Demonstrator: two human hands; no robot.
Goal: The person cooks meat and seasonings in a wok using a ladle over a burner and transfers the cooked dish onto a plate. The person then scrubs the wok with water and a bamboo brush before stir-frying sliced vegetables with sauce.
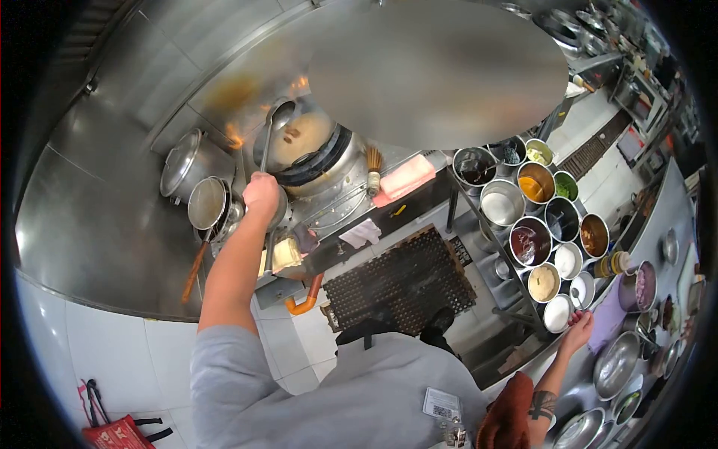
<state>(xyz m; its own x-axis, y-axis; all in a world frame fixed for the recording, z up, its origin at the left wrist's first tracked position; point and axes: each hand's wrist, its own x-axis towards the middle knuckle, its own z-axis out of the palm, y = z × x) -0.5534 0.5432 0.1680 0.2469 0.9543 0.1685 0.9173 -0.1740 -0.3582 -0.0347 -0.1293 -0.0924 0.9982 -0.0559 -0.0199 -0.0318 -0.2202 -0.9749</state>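
Commercial kitchen: wok [278,159] with flames [235,136] at 11 o'clock, lidded stockpot [182,166] at 10, clustered ingredient pots [502,188] at 3, steel bowls [616,367] at 4.

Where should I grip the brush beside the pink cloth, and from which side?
Take the brush by its pale, narrow handle, probably best from the person's side: that end points toward the body, while the splayed bristles point away.

No text is legible; the badge [441,405] bears a QR code [446,412].
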